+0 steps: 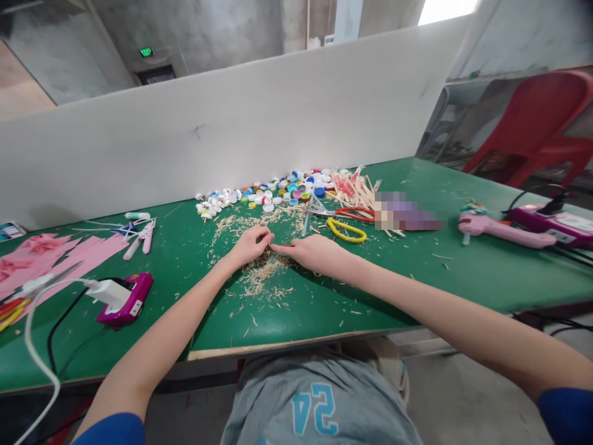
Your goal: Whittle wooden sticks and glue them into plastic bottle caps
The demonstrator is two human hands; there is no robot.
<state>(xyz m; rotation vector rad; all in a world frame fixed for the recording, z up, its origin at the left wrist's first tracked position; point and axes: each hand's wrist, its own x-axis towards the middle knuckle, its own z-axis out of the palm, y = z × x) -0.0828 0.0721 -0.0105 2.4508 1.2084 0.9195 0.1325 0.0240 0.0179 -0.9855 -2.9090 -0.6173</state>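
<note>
Left hand (252, 245), right hand (315, 252): fingers' hold I couldn't tell; low sweeps might have scattered shavings (260, 279) toward six o'clock.

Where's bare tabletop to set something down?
Green tabletop looks bare between the left-side purple power strip and the left forearm. Nearly bare: the far right corner behind the pink glue gun. Crowded: around the left hand and right hand, with pale shavings; along the white divider, with bottle caps, wooden sticks and scissors; far left, pink sheets.

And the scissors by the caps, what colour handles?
One red handle, one yellow handle, in the head view.
</note>
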